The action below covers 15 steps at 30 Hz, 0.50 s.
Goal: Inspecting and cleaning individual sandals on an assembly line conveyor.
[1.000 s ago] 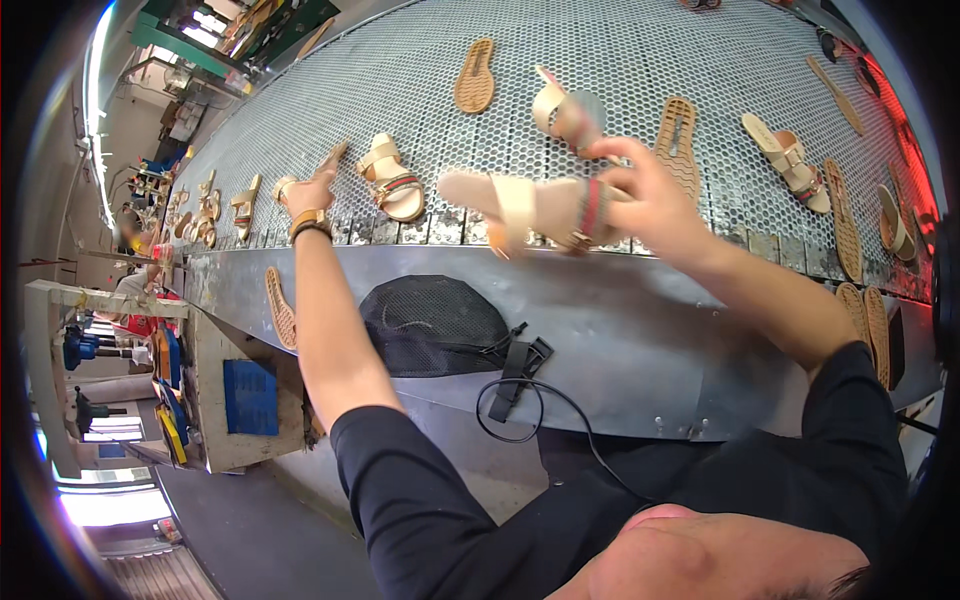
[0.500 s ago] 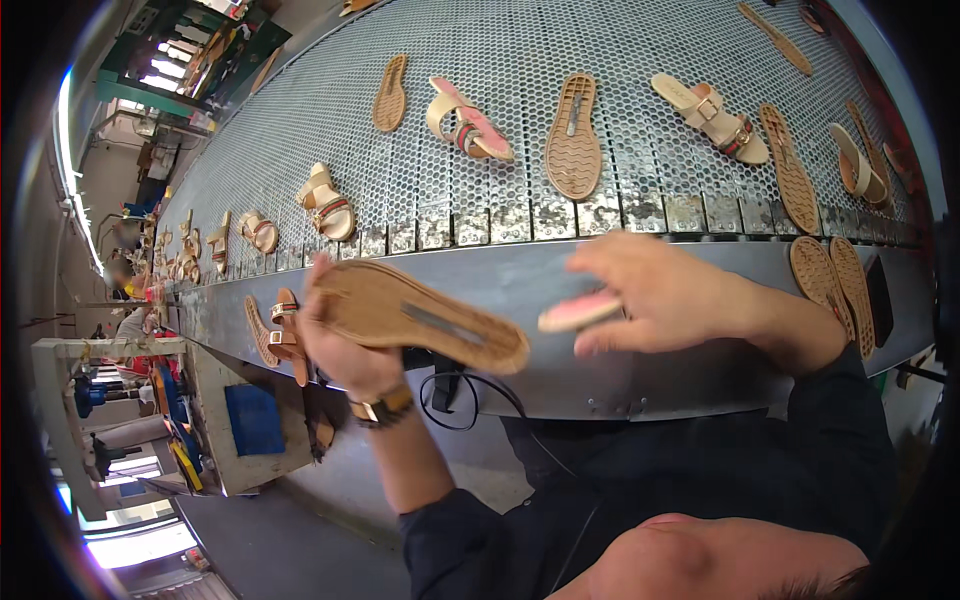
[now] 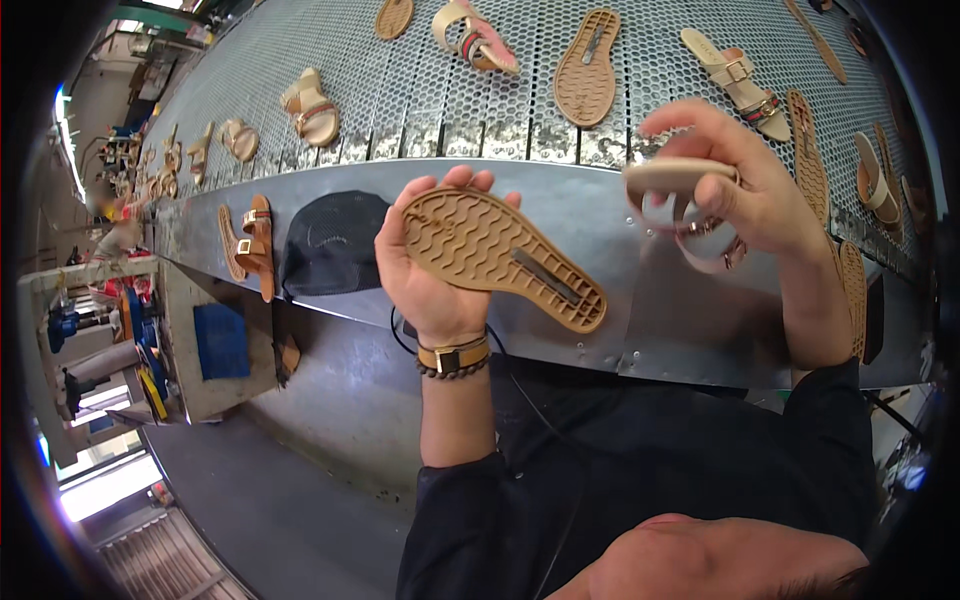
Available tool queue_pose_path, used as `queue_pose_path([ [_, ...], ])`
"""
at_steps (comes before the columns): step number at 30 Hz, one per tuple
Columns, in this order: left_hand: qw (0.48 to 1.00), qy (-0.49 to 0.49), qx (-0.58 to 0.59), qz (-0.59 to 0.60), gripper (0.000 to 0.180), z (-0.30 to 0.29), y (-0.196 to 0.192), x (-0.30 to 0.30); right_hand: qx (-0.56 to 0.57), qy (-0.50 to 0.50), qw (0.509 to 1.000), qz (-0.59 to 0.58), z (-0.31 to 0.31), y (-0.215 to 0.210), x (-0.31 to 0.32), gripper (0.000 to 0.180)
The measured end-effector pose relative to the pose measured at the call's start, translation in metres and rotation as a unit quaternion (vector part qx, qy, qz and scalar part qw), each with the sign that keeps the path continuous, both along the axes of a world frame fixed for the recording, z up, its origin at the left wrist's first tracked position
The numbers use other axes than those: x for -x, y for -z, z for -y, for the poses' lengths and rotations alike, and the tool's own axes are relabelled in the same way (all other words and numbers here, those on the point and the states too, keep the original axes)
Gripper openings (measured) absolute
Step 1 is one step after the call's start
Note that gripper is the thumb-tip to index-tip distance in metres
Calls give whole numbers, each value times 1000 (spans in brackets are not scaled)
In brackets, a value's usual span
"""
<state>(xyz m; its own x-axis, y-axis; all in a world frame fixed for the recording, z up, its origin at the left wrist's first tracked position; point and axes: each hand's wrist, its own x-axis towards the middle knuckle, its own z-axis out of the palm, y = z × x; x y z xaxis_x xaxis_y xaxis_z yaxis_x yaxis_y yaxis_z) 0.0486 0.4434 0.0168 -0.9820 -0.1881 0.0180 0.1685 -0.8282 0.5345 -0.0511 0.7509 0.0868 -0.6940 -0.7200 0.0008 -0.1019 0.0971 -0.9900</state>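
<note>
A tan shoe sole (image 3: 490,250), tread side up with a dark metal strip in its narrow heel part, lies over the palm of my left hand (image 3: 425,260), the fingers curled round its wide end. To the right, just above the grey ledge, my right hand (image 3: 755,185) pinches a beige sandal (image 3: 672,178) between thumb and fingers. Its straps and buckles hang down, a little blurred. Sole and sandal are apart. Beyond my hands, a loose sole (image 3: 588,75) and a buckled sandal (image 3: 738,80) rest on the perforated conveyor (image 3: 640,50).
The smooth metal ledge (image 3: 560,210) runs along the conveyor's near side. A black cap (image 3: 335,245) and a brown sandal (image 3: 258,245) beside a sole (image 3: 231,240) lie on its left part. More soles (image 3: 852,290) lie at the right end. A thin cable hangs near my left wrist.
My left hand has moved right with the sole and turned its tread toward view. My right hand has risen to the right with the sandal, whose straps now show. The black cap is now uncovered.
</note>
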Motion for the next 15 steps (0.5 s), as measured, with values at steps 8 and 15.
queue_pose_path([
  [8,1000,4,-4,6,52,-31,10,-3,-295,-16,922,-249,12,16,-26,57],
  [15,998,18,-47,-36,61,-40,19,-4,-324,-55,944,-11,6,-4,-5,38],
])
